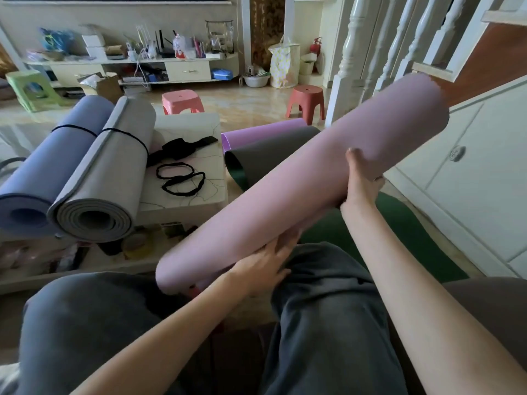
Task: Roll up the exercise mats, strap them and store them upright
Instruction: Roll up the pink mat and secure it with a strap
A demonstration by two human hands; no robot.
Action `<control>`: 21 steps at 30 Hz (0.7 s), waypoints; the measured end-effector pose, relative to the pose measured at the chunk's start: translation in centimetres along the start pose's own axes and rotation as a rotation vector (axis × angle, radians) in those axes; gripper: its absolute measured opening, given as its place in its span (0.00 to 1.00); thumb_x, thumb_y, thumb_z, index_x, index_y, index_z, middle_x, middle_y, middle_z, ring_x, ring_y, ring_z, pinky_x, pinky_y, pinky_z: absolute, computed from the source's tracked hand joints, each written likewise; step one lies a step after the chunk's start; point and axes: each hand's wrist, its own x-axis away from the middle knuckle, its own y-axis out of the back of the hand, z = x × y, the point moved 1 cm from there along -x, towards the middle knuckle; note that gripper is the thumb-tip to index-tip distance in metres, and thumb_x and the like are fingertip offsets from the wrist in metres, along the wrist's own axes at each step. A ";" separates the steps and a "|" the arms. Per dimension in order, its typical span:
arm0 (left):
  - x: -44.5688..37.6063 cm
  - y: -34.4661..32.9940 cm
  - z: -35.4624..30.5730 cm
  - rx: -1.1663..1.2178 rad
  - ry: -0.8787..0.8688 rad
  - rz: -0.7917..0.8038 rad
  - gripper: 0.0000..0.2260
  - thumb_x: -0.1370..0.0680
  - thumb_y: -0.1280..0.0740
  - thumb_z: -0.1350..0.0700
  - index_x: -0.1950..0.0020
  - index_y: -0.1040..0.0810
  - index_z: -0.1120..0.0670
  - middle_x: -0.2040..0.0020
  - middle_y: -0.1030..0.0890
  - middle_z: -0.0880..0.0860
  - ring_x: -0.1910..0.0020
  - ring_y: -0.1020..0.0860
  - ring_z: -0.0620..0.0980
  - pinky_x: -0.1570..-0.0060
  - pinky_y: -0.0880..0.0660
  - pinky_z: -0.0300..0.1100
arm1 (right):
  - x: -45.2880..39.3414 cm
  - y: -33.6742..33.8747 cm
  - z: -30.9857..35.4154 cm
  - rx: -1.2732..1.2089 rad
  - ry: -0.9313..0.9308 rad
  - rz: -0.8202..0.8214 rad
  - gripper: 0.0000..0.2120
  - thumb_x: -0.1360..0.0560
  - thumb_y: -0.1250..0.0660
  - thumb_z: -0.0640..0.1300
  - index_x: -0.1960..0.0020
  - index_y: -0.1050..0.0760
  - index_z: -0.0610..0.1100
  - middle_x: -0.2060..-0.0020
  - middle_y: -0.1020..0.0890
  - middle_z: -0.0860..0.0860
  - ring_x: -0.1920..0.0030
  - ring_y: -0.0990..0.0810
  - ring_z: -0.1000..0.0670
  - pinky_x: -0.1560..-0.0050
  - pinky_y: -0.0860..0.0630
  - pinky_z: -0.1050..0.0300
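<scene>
A rolled pink mat [299, 181] lies slanted across my lap, its far end raised to the upper right. My left hand [265, 269] holds it from below near the low end, fingers spread against the roll. My right hand [360, 178] grips the roll at its middle, thumb up over the side. No strap shows on the pink mat. Black elastic straps [179, 179] lie on the low white table [185, 201]. A blue rolled mat [54, 163] and a grey rolled mat [111, 169], each with a black band around it, lie on the table's left side.
A purple mat [262, 132] and a dark grey-green mat [271, 158] lie loosely curled behind the pink roll. A green mat [399, 243] is spread on the floor. Pink and red stools [306, 102], white stair balusters [353, 61] and white cabinets stand beyond.
</scene>
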 end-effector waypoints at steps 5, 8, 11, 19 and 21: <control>2.8 -0.1 1.8 0.116 -0.209 -0.259 0.17 0.20 0.40 0.55 0.31 0.27 0.51 0.35 0.22 0.51 0.41 0.22 0.52 0.47 0.25 0.44 | 1.5 -3.1 -1.9 0.156 0.151 0.146 0.50 0.40 0.21 0.57 0.26 0.44 0.51 0.35 0.27 0.52 0.40 0.24 0.48 0.36 0.26 0.44; 2.5 3.0 3.8 0.308 0.129 -0.605 0.11 0.22 0.38 0.59 0.41 0.24 0.53 0.50 0.18 0.50 0.56 0.20 0.54 0.57 0.25 0.45 | 2.7 -4.1 -3.4 0.278 0.243 0.247 0.51 0.39 0.21 0.56 0.25 0.46 0.52 0.32 0.29 0.51 0.38 0.26 0.48 0.36 0.28 0.51; 1.5 6.8 6.2 0.606 0.305 -0.756 0.12 0.25 0.36 0.55 0.42 0.28 0.52 0.50 0.21 0.48 0.57 0.22 0.51 0.54 0.23 0.50 | 3.8 -4.1 -4.9 0.385 0.359 0.380 0.48 0.37 0.20 0.52 0.26 0.44 0.50 0.34 0.29 0.53 0.40 0.26 0.53 0.44 0.28 0.64; 0.1 16.8 9.1 0.539 0.260 -0.717 0.26 0.25 0.41 0.36 0.27 0.33 0.42 0.24 0.38 0.48 0.25 0.43 0.50 0.28 0.46 0.54 | 7.4 -3.4 -13.0 0.699 0.369 0.716 0.50 0.43 0.17 0.52 0.29 0.41 0.57 0.36 0.26 0.55 0.39 0.26 0.55 0.40 0.25 0.56; 0.6 16.4 9.2 0.187 0.345 -0.516 0.22 0.23 0.42 0.36 0.31 0.29 0.41 0.27 0.31 0.45 0.27 0.38 0.50 0.27 0.52 0.60 | 8.0 -3.1 -14.5 0.740 0.354 0.747 0.51 0.43 0.17 0.52 0.27 0.41 0.55 0.36 0.26 0.56 0.39 0.26 0.55 0.41 0.25 0.55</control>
